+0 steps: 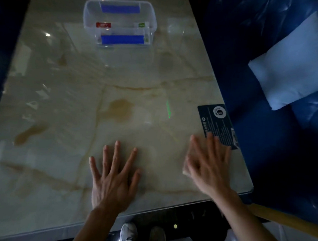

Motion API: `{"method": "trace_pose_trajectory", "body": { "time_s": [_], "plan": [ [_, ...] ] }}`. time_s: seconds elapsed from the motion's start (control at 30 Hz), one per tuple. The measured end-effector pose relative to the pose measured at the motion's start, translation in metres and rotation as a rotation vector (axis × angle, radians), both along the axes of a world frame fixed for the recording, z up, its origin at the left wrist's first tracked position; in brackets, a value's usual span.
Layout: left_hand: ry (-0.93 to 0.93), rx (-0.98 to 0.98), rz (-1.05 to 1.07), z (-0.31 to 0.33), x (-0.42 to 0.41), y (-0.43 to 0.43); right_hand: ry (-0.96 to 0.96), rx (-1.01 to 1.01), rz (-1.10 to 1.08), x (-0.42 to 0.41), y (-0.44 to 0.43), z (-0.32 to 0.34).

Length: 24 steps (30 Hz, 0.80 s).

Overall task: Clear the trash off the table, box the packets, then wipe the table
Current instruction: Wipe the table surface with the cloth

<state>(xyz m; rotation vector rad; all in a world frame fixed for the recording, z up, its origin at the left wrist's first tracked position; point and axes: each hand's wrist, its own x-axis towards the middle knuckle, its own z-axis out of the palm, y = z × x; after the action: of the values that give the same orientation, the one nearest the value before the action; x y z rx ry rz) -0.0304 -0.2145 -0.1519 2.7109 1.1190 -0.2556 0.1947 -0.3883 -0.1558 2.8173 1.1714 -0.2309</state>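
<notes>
Neither hand is gripping anything you can clearly make out. Your left hand (114, 175) lies flat, palm down, fingers spread on the marble table (64, 101) near its front edge. Your right hand (208, 164) is also spread and palm down, but motion-blurred; a pale patch shows under its thumb side, maybe a cloth, can't tell. Its fingertips overlap the near end of a dark printed card (218, 123) lying by the table's right edge.

Packets (122, 26) are in the clear plastic box (120, 24) at the far end of the table: one with a red label on the left, one with a green label on the right. Box has blue strips on its near and far walls, no lid on it.

Brownish patches on the tabletop look like marble veining; stain or pattern, can't tell.

Right of the table: blue plastic bag (274, 125) with a white folded bundle (292, 64) on it.
</notes>
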Motion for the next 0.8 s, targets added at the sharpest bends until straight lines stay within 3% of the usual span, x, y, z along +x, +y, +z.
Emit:
{"method": "trace_pose_trajectory", "body": {
  "time_s": [0.1,0.17,0.33,0.43,0.5,0.67,0.73,0.8],
  "plan": [
    [-0.002,-0.005,0.085,0.001,0.001,0.000,0.030,0.022,-0.201,0.016,0.025,0.001],
    [-0.003,-0.012,0.091,0.001,0.002,0.000,0.054,0.063,-0.179,0.010,0.050,0.001],
    [-0.005,-0.012,0.067,-0.001,0.001,0.002,0.117,0.083,0.384,-0.049,0.053,0.005],
    [-0.042,-0.026,0.062,0.001,-0.002,0.004,0.131,0.067,0.525,-0.044,0.005,0.005],
    [-0.070,-0.034,0.084,0.006,-0.006,0.008,0.086,0.030,0.407,-0.007,-0.017,0.006],
    [-0.074,-0.007,0.185,0.007,-0.014,0.032,0.033,0.068,-0.256,0.063,0.013,0.000],
    [-0.059,-0.006,0.201,0.005,-0.014,0.045,0.025,0.113,-0.176,0.041,0.048,-0.002],
    [-0.056,0.004,0.191,0.003,-0.011,0.056,0.039,0.122,0.091,-0.003,0.071,-0.001]
  ]
}}
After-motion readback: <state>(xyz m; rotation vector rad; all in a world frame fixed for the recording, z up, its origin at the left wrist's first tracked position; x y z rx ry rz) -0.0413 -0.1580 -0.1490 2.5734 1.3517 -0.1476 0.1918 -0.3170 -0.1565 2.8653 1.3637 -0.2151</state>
